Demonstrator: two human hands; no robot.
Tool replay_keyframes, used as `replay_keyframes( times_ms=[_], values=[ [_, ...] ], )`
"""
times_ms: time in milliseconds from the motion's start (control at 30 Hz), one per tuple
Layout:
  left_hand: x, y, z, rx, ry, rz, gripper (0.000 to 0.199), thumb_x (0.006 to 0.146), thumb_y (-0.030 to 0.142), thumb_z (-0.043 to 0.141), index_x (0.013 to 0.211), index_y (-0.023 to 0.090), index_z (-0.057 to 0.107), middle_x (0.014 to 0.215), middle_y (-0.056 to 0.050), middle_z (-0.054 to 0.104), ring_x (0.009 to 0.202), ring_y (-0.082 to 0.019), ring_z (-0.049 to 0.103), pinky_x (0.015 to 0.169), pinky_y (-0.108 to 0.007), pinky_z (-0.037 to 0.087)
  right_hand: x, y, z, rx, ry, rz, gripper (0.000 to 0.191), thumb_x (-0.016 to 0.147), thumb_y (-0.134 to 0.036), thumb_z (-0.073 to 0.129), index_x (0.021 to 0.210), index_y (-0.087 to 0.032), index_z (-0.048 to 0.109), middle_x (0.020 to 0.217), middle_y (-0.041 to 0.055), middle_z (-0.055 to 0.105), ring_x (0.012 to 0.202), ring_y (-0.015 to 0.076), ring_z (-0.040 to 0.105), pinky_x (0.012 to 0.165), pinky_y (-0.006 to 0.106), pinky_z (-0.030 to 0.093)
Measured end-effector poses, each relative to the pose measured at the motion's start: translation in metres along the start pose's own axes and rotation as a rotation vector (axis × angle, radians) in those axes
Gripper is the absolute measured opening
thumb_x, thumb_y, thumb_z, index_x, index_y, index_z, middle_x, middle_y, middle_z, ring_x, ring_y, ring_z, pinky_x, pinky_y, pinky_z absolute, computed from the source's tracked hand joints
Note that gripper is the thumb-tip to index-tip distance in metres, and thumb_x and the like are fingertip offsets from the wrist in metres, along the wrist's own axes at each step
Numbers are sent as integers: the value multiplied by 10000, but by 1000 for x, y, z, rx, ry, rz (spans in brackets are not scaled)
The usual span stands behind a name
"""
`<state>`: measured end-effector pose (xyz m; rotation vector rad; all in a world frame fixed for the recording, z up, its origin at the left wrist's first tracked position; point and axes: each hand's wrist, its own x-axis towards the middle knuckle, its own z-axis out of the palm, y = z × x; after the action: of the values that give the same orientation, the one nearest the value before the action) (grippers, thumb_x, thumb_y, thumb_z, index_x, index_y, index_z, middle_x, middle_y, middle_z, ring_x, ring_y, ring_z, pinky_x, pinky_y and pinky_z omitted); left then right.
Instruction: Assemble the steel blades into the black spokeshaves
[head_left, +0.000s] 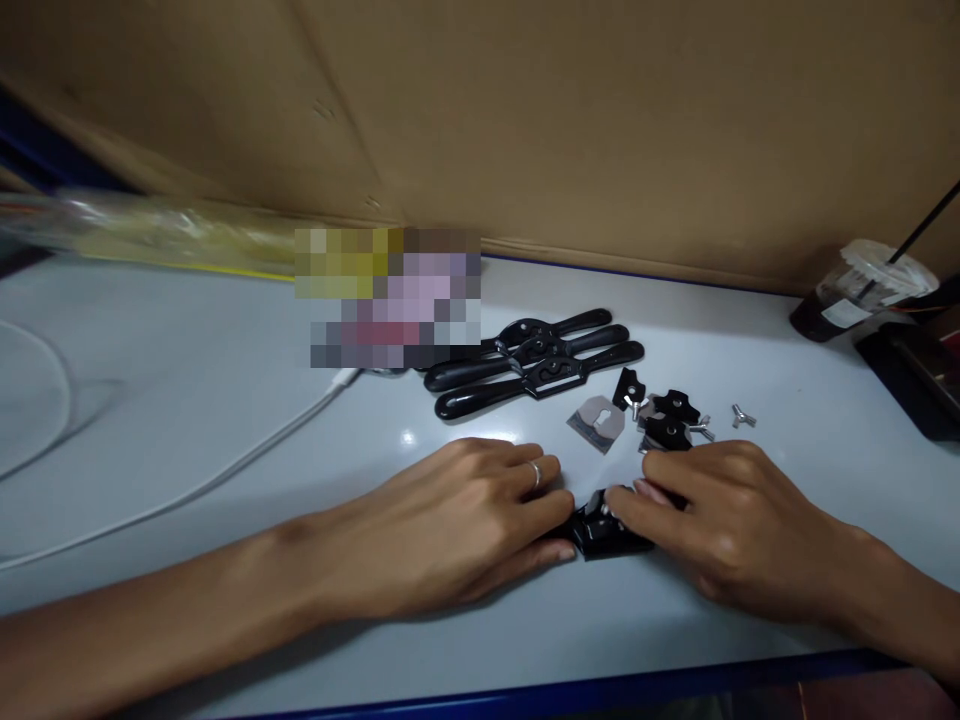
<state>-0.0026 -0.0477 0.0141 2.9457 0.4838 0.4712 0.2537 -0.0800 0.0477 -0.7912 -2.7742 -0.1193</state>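
Note:
A black metal spokeshave (611, 538) lies flat on the table between my hands. My left hand (487, 520), with a ring on one finger, is closed around its left handle, which is mostly hidden. Over its right side, my right hand (720, 520) has its fingers bent onto the middle part. A small shiny bit shows at those fingertips, too covered to name. Just beyond lie a grey slotted blade (598, 423), several black lever caps (677, 406) and wing screws, one wing screw (743, 416) lying apart. Three more black spokeshaves (555, 376) lie side by side farther back.
A plastic cup (862, 290) with dark drink and a straw stands at the back right, near a black object (911, 380). A white cable (247, 465) crosses the left side to a blurred-out item (405, 300). Plastic-wrapped material (180, 235) lies along the cardboard wall (525, 120).

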Motion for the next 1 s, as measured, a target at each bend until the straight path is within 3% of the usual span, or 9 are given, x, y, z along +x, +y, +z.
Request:
replay_keyframes(
  times_ms=[100, 233, 333, 467, 700, 1000],
  values=[
    [-1, 1, -1, 4, -5, 4, 246, 1056, 281, 515, 830, 201, 567, 763, -2, 613, 650, -165, 562, 583, -313, 401, 1, 0, -3, 144, 22, 15, 354, 933, -3, 411, 846, -179, 705, 658, -3, 589, 508, 126, 415, 480, 297, 283],
    [-1, 0, -1, 6, -28, -1, 216, 1043, 280, 539, 845, 201, 573, 781, -3, 619, 667, -169, 577, 594, -318, 417, 8, -3, -11, 484, 226, 367, 256, 965, -86, 486, 977, -191, 719, 771, -2, 725, 565, 103, 574, 532, 241, 410],
    [0, 0, -1, 11, -24, -6, 217, 1030, 278, 564, 827, 202, 572, 763, 4, 614, 657, -162, 574, 584, -315, 414, 13, -4, -15, 707, 254, 555, 251, 889, -99, 499, 813, -215, 708, 684, -28, 704, 500, 98, 541, 502, 233, 409],
    [0, -1, 1, 12, -21, 0, 220, 1026, 273, 562, 818, 203, 573, 754, 6, 608, 645, -158, 566, 571, -322, 409, 13, -4, -13, 947, 223, 623, 252, 802, -114, 502, 638, -215, 664, 566, -25, 628, 505, 111, 530, 489, 234, 386],
    [-3, -1, 3, 5, -23, -11, 215, 1034, 295, 556, 840, 205, 571, 774, 2, 617, 667, -169, 575, 591, -326, 409, 10, -5, -5, 1295, 217, 723, 94, 810, -135, 695, 737, -194, 683, 566, -74, 509, 514, 77, 418, 485, 209, 333],
    [-1, 0, 0, 2, -3, -4, 308, 1098, 304, 408, 840, 209, 547, 760, -1, 587, 648, -181, 540, 579, -330, 389, 11, -2, -3, 1384, 152, 715, 104, 816, -136, 749, 778, -182, 664, 571, -95, 457, 523, 67, 380, 489, 204, 307]
  ],
)
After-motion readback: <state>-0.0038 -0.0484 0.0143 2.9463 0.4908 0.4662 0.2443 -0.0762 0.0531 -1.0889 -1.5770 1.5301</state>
